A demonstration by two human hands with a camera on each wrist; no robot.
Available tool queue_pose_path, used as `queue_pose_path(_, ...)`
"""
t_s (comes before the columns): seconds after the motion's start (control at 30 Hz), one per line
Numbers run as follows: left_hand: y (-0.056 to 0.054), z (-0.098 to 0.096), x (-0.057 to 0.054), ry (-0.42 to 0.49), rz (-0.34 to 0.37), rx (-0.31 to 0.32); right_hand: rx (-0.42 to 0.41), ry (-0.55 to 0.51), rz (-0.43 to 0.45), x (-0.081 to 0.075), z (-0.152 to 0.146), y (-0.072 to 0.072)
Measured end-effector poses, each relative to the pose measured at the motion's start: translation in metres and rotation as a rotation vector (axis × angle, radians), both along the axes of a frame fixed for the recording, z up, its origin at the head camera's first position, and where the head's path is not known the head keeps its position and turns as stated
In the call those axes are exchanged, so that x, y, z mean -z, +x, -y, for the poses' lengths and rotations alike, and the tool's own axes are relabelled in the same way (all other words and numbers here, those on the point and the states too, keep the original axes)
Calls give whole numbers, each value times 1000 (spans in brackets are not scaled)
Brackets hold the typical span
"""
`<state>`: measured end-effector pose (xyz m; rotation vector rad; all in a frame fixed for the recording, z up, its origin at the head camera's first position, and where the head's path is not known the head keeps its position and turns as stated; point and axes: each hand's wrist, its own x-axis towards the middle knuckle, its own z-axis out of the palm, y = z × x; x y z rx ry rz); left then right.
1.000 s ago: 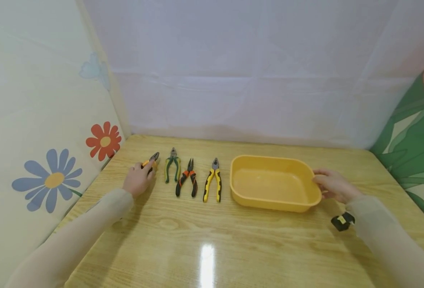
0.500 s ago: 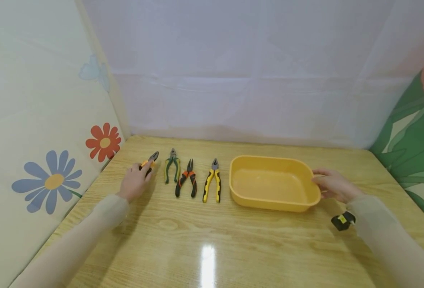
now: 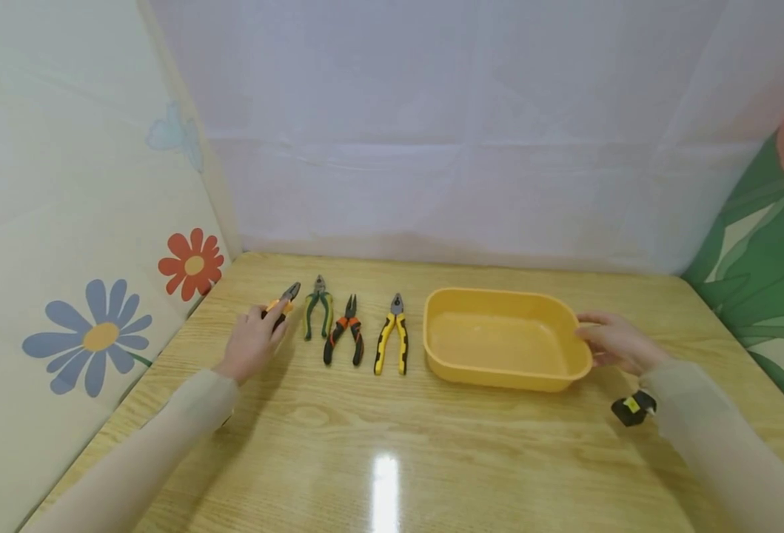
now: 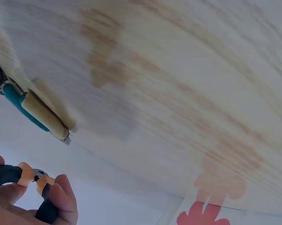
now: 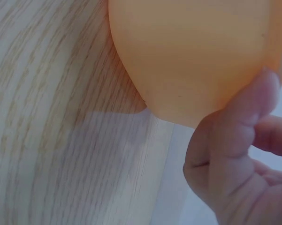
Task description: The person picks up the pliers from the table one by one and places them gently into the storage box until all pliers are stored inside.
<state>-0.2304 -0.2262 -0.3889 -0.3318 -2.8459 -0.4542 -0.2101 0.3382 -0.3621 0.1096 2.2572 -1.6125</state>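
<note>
At the left of the table, my left hand (image 3: 250, 342) grips a pair of pliers (image 3: 290, 292) with orange and black handles, its dark nose pointing away. The left wrist view shows fingers and thumb around the spread handles (image 4: 5, 175). My right hand (image 3: 621, 344) holds the right end of a yellow plastic basin (image 3: 498, 375). Seen from the right wrist, the thumb lies against the basin's wall (image 5: 187, 56), with other fingers behind the rim. Just right of the held pliers lie green-handled pliers (image 3: 308, 318).
Needle-nose pliers with black and orange handles (image 3: 357, 344) and yellow-and-black pliers (image 3: 403, 344) lie between the green pair and the basin. A small black block with a yellow patch (image 3: 634, 407) shows below the right wrist. White cloth (image 3: 471, 185) backs the wooden table (image 3: 312, 451).
Over the last half second, my left hand and the orange-and-black pliers have shifted slightly right, bringing the nose closer to the green pair. The right hand and basin keep their place.
</note>
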Motion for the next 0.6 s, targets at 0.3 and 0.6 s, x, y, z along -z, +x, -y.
queue_pose_path(0.3,10,-6,-8,7,7,32,3,8,6,-2,2,1)
queue_pose_path(0.6,16,-13,-15,5,36,58,0,19,5,-1,1,0)
